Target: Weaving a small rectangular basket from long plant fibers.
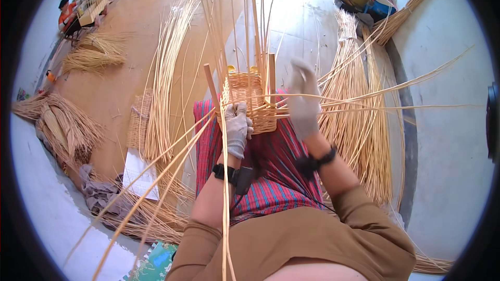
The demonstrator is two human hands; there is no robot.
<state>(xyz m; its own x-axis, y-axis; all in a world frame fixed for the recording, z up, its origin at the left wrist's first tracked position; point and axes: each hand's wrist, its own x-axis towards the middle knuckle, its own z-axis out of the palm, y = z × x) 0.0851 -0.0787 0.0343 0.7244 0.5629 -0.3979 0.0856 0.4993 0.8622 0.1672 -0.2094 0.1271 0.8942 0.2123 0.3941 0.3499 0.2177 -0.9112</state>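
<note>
A partly woven wicker basket (246, 87) rests on my lap, with two wooden stakes at its sides and long thin rods standing up from its far side. My left hand (237, 130), in a pale work glove, is closed on the woven near-left edge, where wicker rods (224, 177) cross and run down past my arm. To the right of the basket, my gloved right hand (304, 105) is raised and somewhat blurred, its fingers stretched out. Long rods (370, 91) from the basket pass across that hand and fan out to the right.
Loose wicker bundles lie on the floor at right (359, 140) and left (169, 78). A small woven panel (139, 119) and a white paper sheet (139, 174) are at left. Striped red cloth (281, 192) covers my legs. Another person (67, 16) sits far left.
</note>
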